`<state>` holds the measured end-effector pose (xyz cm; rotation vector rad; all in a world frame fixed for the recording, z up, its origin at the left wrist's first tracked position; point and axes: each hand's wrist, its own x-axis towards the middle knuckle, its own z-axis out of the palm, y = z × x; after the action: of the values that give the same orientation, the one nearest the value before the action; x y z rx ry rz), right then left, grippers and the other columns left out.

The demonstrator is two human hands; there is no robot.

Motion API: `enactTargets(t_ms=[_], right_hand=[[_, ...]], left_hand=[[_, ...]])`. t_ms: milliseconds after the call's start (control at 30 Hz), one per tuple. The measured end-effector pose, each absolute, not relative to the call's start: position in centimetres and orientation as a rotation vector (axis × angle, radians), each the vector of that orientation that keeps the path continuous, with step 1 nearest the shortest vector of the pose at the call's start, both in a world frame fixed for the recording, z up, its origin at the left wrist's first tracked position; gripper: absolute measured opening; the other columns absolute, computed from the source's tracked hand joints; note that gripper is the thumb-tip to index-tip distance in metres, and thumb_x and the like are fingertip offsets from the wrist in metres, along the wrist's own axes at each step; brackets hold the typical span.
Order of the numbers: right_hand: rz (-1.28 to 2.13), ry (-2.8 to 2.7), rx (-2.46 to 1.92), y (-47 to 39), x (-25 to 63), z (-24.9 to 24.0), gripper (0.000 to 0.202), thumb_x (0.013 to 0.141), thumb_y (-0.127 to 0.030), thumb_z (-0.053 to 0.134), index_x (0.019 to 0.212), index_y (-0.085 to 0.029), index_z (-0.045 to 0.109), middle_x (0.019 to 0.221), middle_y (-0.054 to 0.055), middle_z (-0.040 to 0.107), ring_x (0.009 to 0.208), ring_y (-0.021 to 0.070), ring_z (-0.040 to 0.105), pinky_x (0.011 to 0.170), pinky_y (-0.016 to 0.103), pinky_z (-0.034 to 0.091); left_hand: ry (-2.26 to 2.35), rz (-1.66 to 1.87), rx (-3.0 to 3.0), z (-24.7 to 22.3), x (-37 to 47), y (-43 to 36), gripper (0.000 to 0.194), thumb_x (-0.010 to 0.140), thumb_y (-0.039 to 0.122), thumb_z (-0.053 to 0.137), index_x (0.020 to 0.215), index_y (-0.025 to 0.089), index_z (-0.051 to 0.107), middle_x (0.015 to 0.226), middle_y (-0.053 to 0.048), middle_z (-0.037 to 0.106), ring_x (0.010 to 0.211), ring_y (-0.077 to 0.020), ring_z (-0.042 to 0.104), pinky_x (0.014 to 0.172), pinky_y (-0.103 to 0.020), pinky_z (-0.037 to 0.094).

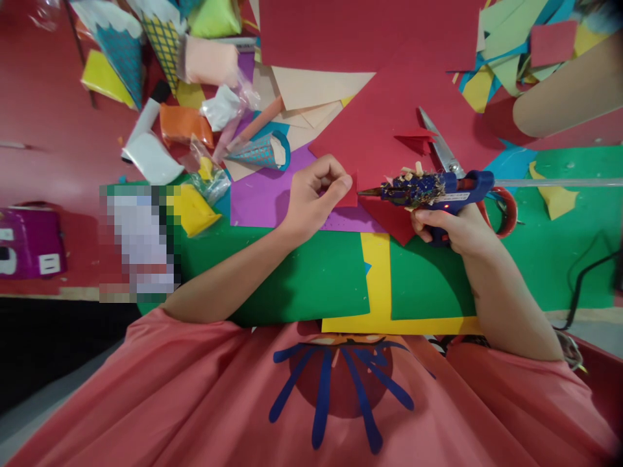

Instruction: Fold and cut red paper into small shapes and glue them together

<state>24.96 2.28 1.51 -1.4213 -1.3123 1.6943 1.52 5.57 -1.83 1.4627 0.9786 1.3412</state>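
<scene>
Between the thumb and fingers of my left hand [318,194] is a small red foam piece [348,198], held over the purple sheet [263,204]. My right hand [455,227] is wrapped round the handle of a blue hot glue gun [452,189]. Dried glue and scraps crust its front, and a clear glue stick [549,183] runs out of its back. The nozzle points left, with its tip at the edge of the red piece; whether they touch I cannot tell. Behind the gun lie scissors [440,144] with orange-red handles and a folded red scrap [416,136].
Large red sheets [370,39] cover the back, and green sheets [272,279] lie in front. To the left are paper cones [117,48], a blue-patterned cone [260,152] and packets of clay [185,126]. A cardboard tube [569,91] and colored scraps [511,39] occupy the back right.
</scene>
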Motion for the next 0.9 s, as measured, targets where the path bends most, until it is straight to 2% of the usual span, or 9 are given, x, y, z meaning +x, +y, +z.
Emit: enactTargets(t_ms=[133, 333, 600, 900], right_hand=[[1.692, -1.325, -1.426, 2.27, 25.02, 1.48, 0.025, 0.075, -0.032, 0.069, 0.058, -0.019, 0.057, 0.05, -0.002, 0.055, 0.04, 0.0079, 0.048, 0.042, 0.025, 0.036], [1.697, -1.348, -1.422, 2.19, 25.19, 1.29, 0.022, 0.077, -0.033, 0.069, 0.061, -0.02, 0.059, 0.05, -0.003, 0.055, 0.041, 0.0081, 0.047, 0.042, 0.025, 0.036], [1.692, -1.385, -1.425, 2.28, 25.17, 1.41, 0.028, 0.077, -0.035, 0.069, 0.057, -0.02, 0.056, 0.049, -0.003, 0.054, 0.041, 0.0081, 0.047, 0.043, 0.025, 0.036], [1.695, -1.409, -1.422, 2.23, 25.25, 1.31, 0.031, 0.078, -0.037, 0.068, 0.056, -0.02, 0.056, 0.048, -0.002, 0.054, 0.042, 0.0084, 0.047, 0.043, 0.026, 0.036]], left_hand=[[0.946, 1.38, 1.466, -1.86, 1.58, 5.62, 0.042, 0.081, 0.049, 0.066, 0.057, 0.018, 0.049, 0.048, 0.006, 0.036, 0.042, -0.0038, 0.029, 0.039, -0.021, 0.019], [1.006, 1.335, 1.441, -2.01, 1.41, 5.56, 0.045, 0.08, 0.055, 0.065, 0.058, 0.019, 0.05, 0.05, 0.006, 0.038, 0.045, -0.0043, 0.032, 0.043, -0.022, 0.023], [0.953, 1.377, 1.443, -2.06, 1.47, 5.65, 0.042, 0.081, 0.049, 0.066, 0.058, 0.018, 0.05, 0.05, 0.006, 0.037, 0.044, -0.0037, 0.031, 0.041, -0.022, 0.021], [1.0, 1.373, 1.443, -1.9, 1.56, 5.66, 0.046, 0.079, 0.055, 0.065, 0.056, 0.018, 0.049, 0.049, 0.006, 0.036, 0.043, -0.0037, 0.03, 0.04, -0.022, 0.021]])
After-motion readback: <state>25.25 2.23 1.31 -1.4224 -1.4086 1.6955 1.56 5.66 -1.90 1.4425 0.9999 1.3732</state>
